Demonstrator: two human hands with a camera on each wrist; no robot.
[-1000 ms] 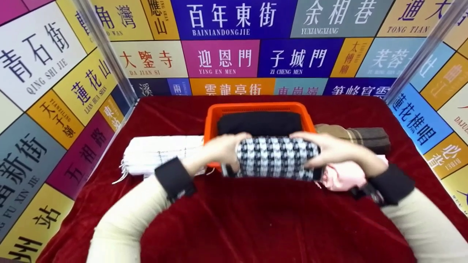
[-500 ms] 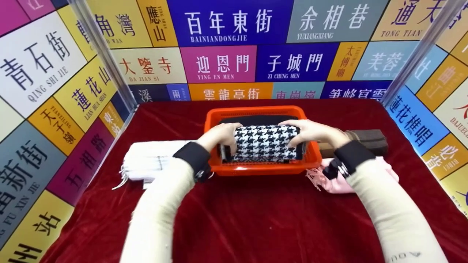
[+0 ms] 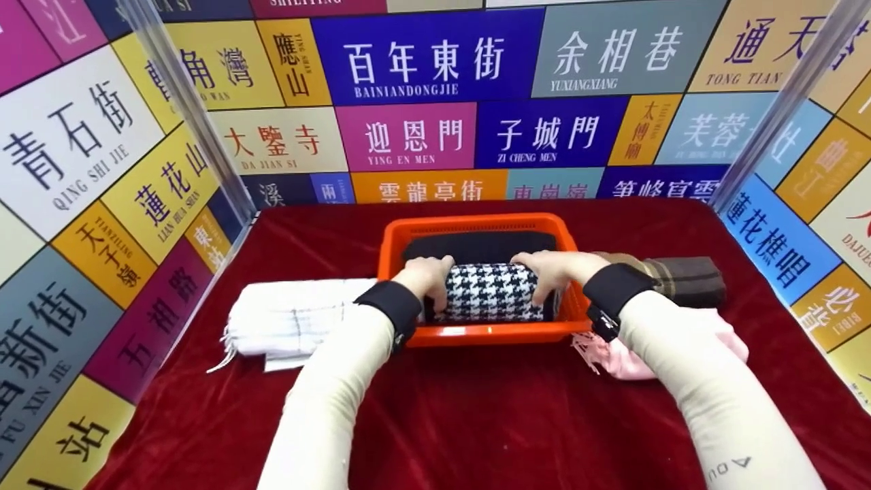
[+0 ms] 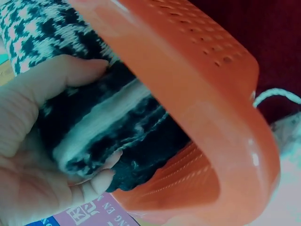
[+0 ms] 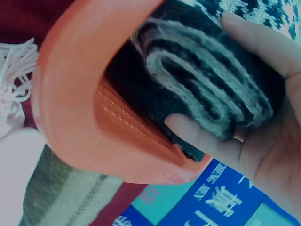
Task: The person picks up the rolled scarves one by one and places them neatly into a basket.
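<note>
A folded black-and-white houndstooth scarf (image 3: 492,294) lies inside the front part of an orange plastic basket (image 3: 476,332). My left hand (image 3: 427,278) grips its left end, thumb on the near side. At the opposite end my right hand (image 3: 550,271) holds it the same way. Folded layers show at the scarf's end in the right wrist view, with the fingers of the right hand (image 5: 268,141) round them. Behind the scarf, a black folded cloth (image 3: 480,243) fills the back of the basket. The scarf's underside is hidden.
A white fringed scarf (image 3: 289,316) lies left of the basket, partly behind the left sleeve. On the right are a brown plaid roll (image 3: 687,280) and a pink fringed scarf (image 3: 721,333). Dark red velvet (image 3: 503,415) covers the table; sign-printed panels (image 3: 422,64) stand around it.
Both hands have lowered the houndstooth scarf from above the basket's front rim into the basket. The head view has tilted up slightly. The other scarves stay in place.
</note>
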